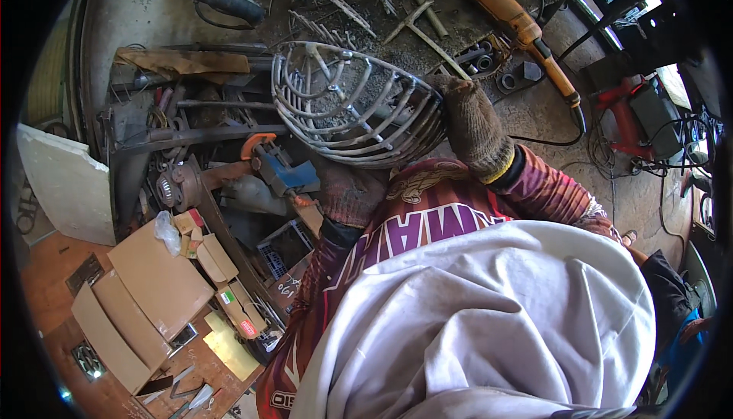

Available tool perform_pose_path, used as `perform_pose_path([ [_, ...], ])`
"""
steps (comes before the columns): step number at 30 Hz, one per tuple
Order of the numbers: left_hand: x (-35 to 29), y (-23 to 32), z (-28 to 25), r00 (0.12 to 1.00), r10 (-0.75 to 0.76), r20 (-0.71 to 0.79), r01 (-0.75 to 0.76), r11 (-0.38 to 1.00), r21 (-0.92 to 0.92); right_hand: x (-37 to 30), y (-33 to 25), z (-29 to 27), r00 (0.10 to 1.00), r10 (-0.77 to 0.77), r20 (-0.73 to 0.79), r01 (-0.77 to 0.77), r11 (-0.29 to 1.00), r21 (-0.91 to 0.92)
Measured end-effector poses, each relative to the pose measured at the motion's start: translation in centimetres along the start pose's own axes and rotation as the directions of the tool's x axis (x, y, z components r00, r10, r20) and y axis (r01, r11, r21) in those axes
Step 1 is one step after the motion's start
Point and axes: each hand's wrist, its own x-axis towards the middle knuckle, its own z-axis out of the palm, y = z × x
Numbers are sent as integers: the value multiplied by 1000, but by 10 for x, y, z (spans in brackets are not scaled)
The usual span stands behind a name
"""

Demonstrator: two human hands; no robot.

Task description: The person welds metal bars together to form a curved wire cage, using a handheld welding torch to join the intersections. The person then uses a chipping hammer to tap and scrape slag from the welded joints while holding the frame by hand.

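Note:
A bowl-shaped basket of bent metal rods [366, 133] sits tilted on the workbench in front of me, its open side facing up and away. My right hand [477, 125], in a brown knitted glove with a yellow cuff edge, is closed on the basket's right rim. My left hand [353, 196], in a dark, dirty glove, is against the basket's near lower side, and its fingers are hidden there. Grey metal grit [328, 102] shows between the rods.
An orange angle grinder [508, 11] lies at the far right, near a large nut [527, 74]. Metal rods [416, 26] are scattered beyond the basket. A blue clamp-like tool [286, 171] and cardboard boxes [160, 297] are at left. A red power tool [624, 114] and cables lie right.

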Motion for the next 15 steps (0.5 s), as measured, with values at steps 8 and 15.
perform_pose_path([
  [8, 6, -1, 7, 963, 239, -123, -195, 937, 290, 11, 2, 9, 990, -141, -9, 141, 989, 49],
  [15, 3, -4, -6, 994, 102, 28, -83, 920, -384, 3, 10, 21, 923, -383, 27, 371, 871, -321],
])
